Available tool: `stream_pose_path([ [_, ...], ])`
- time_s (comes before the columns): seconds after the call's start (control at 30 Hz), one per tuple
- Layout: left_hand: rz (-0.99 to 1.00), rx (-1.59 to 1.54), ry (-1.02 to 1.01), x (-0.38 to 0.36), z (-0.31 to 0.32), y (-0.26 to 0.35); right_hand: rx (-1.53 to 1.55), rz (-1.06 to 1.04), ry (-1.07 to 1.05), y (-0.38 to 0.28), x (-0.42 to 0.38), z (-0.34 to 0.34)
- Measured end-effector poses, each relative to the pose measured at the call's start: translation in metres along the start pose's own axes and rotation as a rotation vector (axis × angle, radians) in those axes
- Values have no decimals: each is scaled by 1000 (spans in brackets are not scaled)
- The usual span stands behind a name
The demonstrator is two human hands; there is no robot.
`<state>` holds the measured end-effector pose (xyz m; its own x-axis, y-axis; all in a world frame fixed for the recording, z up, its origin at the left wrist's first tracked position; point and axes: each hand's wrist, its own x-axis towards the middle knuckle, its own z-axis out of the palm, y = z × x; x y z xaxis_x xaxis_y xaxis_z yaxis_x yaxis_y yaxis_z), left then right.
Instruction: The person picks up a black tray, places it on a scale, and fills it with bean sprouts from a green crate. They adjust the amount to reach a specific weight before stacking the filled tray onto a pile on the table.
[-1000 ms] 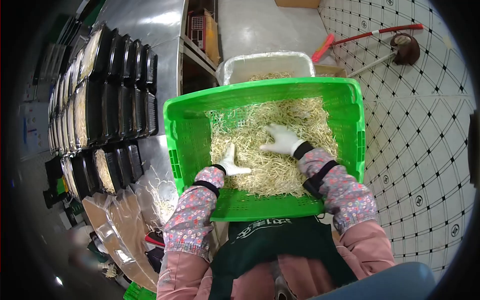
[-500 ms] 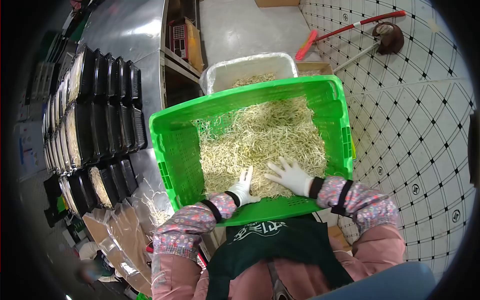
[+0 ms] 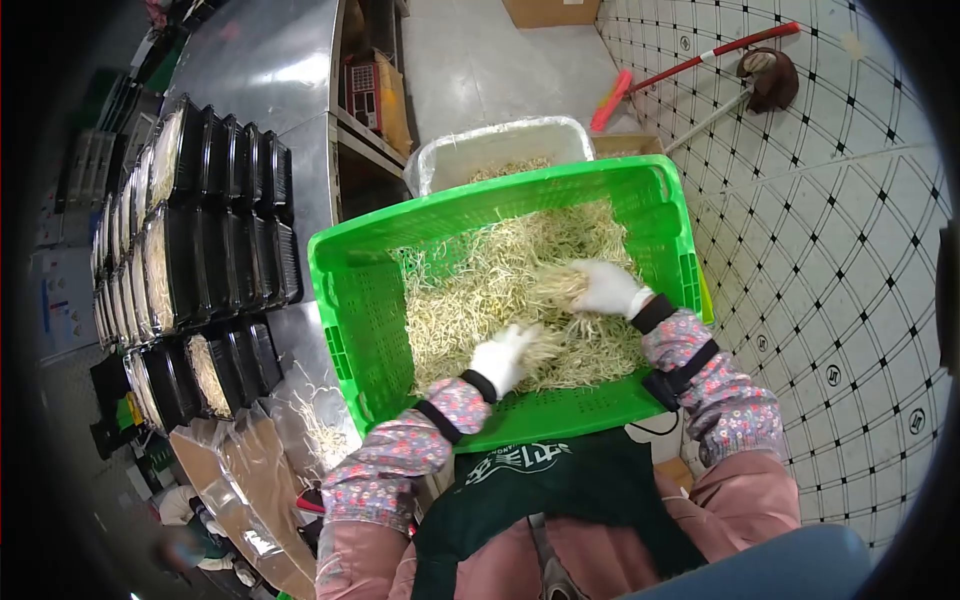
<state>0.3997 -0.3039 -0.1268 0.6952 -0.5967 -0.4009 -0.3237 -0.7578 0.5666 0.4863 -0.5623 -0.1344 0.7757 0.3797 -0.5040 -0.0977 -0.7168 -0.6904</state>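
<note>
Bean sprouts (image 3: 480,285): loose heap filling our green crate (image 3: 360,310), frame centre. Our left hand (image 3: 503,355), white-gloved, curls shut on 1 clump at the heap's near edge; our right hand (image 3: 607,287) grips another clump, centre right. Black trays (image 3: 215,225) of sprouts stand stacked at left; a white lined tub (image 3: 500,150) sits behind the crate.

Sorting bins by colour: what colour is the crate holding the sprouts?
Bright green crate, best in the head view.
</note>
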Motion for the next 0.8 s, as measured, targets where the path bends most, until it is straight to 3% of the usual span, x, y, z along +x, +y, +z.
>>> stream_pose_path([
  [0.03,11,-16,17,9,9,12,-126,-6,-71,-8,2,2],
  [0.07,-64,6,-134,14,5,24,-189,-7,-250,-6,9,7],
  [0.13,-99,-138,-106,7,7,21,-368,-59,-302,12,22,21],
  [0.2,-235,-379,57,-4,30,-10,-253,-7,-213,15,34,16],
  [0.23,-400,-538,96,-8,33,-20,-140,49,-122,16,38,16],
  [0.33,-665,-831,108,-2,66,-55,-38,96,-149,9,45,35],
  [0.37,-665,-836,113,2,64,-54,-135,12,-185,0,37,45],
  [0.43,-748,-992,-146,10,60,-52,-462,-197,-151,-29,3,63],
  [0.47,-322,-601,-215,5,72,-64,-527,-343,-91,-32,-15,71],
  [0.53,-546,-880,-205,7,22,-26,-659,-422,-120,-48,-38,75],
  [0.57,-548,-883,-198,9,30,-27,-663,-428,-122,-48,-44,80],
  [0.63,-813,-1286,-95,9,36,-29,-791,-498,-64,-45,-45,90],
  [0.73,-922,-1340,81,-2,22,-27,-779,-371,5,-37,-16,98],
  [0.8,-809,-1408,107,-21,2,-32,-611,-302,-50,-20,18,89],
])
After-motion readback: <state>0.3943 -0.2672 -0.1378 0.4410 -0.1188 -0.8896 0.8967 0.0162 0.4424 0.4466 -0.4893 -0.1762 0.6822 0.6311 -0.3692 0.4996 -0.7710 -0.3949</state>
